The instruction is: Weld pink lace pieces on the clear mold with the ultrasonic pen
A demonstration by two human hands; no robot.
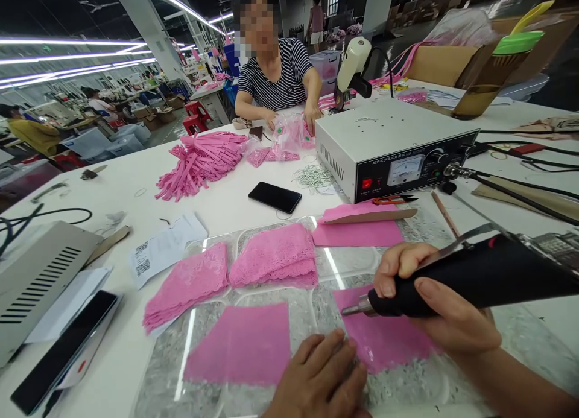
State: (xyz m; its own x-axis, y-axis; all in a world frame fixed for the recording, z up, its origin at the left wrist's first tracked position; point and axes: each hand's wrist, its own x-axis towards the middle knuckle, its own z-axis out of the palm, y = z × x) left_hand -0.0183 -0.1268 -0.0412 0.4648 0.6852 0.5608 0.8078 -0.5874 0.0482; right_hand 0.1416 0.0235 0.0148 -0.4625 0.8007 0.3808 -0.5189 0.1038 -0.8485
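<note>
My right hand (434, 297) is wrapped round a black handheld tool (479, 279) whose metal tip rests at the left edge of a pink fabric piece (384, 339). On the mat, at the lower left edge of that piece, my left hand (323, 376) lies flat with its fingers spread. Another flat pink piece (244, 345) is to its left. Behind are two stacks of pink lace, one at the left (190, 282) and one in the middle (275, 255). Farther back, a brown strip (368, 217) lies over more pink fabric (357, 234).
A grey control box (398, 143) with cables stands behind, orange-handled snips (391, 201) before it. A black phone (274, 197) and a pile of pink straps (203, 161) lie farther back. Another person (280, 80) sits opposite, handling bagged pink items. At left are another phone (66, 351) and a vented box (40, 285).
</note>
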